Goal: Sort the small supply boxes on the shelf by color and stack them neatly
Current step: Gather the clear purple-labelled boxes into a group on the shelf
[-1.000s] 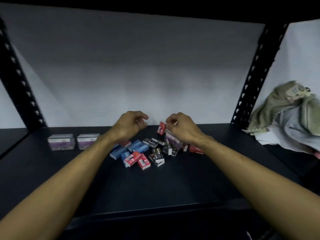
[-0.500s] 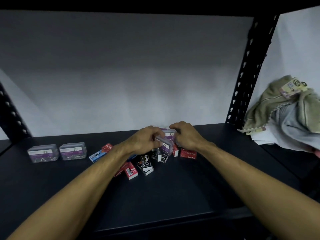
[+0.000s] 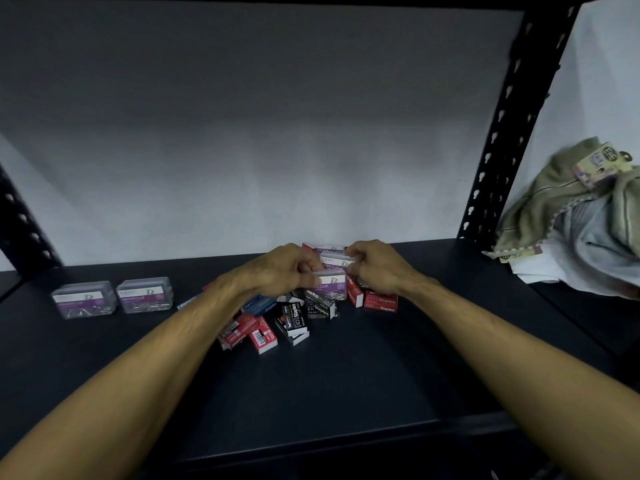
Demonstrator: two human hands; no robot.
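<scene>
A heap of small boxes lies mid-shelf: red staple boxes [image 3: 250, 332], black staple boxes [image 3: 294, 322], a blue box [image 3: 258, 304] and another red box [image 3: 380, 301]. Clear purple-labelled paper clip boxes sit atop the heap. My left hand [image 3: 280, 270] grips the nearer clip box [image 3: 331, 282] at its left end. My right hand [image 3: 375, 266] holds the clip box behind it [image 3: 335, 261] at its right end. A third clip box [image 3: 320, 247] peeks out at the back. Two more clear clip boxes [image 3: 83, 299] [image 3: 144, 294] stand side by side at the left.
The black shelf board [image 3: 311, 382] has bare room in front of the heap. A black perforated upright [image 3: 512, 126] stands at the right, another upright [image 3: 20, 223] at the left. A pile of cloth [image 3: 581, 220] lies on the neighbouring shelf, right.
A second ago my right hand held a red box and my left hovered; both hands have since closed on the clear clip boxes atop the heap. The view shifted right.
</scene>
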